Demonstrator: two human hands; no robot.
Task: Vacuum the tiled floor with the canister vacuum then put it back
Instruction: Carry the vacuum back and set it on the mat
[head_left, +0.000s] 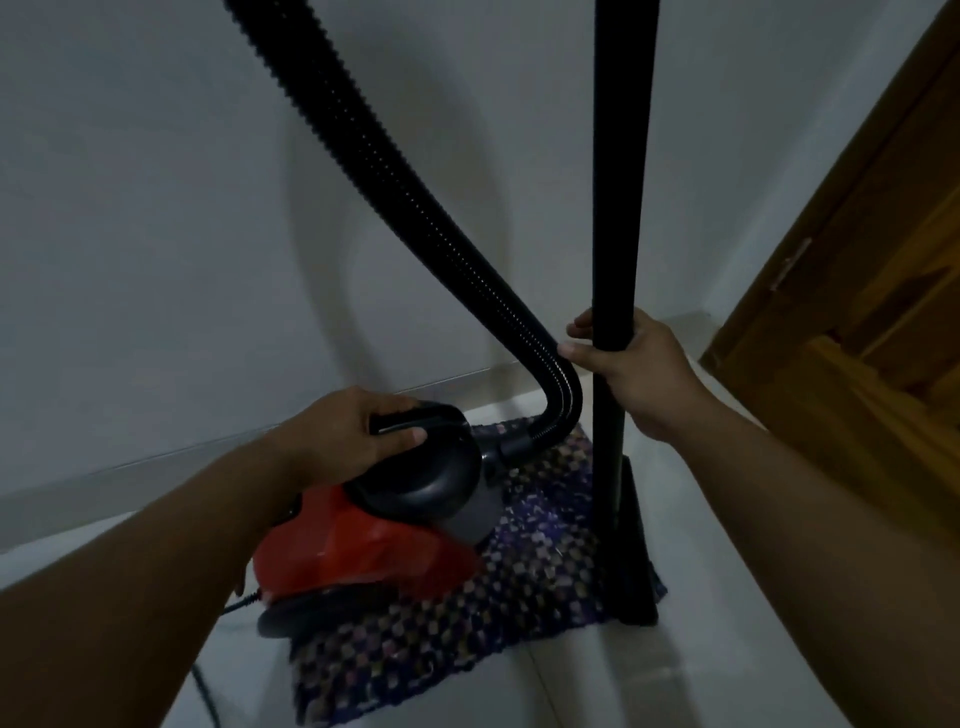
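— How far along can the job be judged to be?

— It cannot be settled from one view. The vacuum (363, 551) is seen over a woven mat (519, 571) beside the wall (156, 208), by the wooden door (857, 312). Its top handle is closed on by the left hand (343, 436), and the upright wand (618, 260) is gripped by the right hand (639, 369).

— Fetched, or being put back?

— Either could be read into it (whether the body rests on the mat or is lifted clear cannot be told). The hose (395, 202) is attached and the nozzle (636, 566) is set down at the mat's edge. No sweeping of the tiled floor (727, 649) is shown, so the vacuuming can't be counted as done or undone.
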